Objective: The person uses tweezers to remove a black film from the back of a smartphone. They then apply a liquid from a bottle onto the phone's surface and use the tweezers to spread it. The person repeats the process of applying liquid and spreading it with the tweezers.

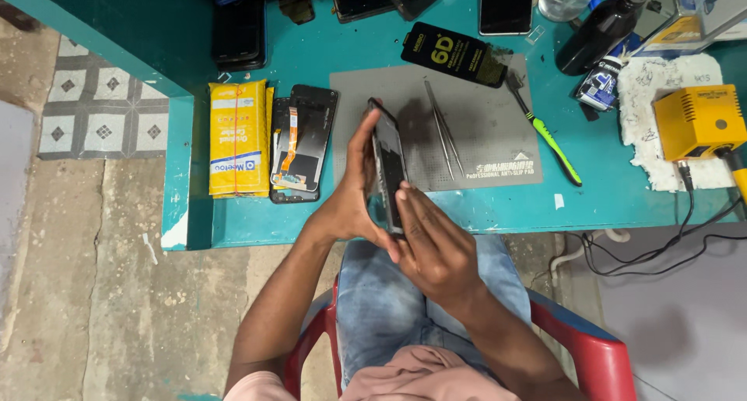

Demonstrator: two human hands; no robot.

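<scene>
I hold the phone [389, 166] on edge above the bench [498, 206] rim, left hand [354, 206] and right hand [436, 245] fingers clamped along its sides. Looks light, stiff, slick, glass fragile; grip edges only.

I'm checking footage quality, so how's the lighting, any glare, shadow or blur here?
Head view: even, soft light and sharp focus; the left hand and right hand holding the phone show no motion blur; they cast a faint shadow on the grey mat; no strong glare.

Tweezers [443, 128] lie on the mat [498, 109], brush [545, 136] at its right, phone [387, 167] above its left edge.
</scene>
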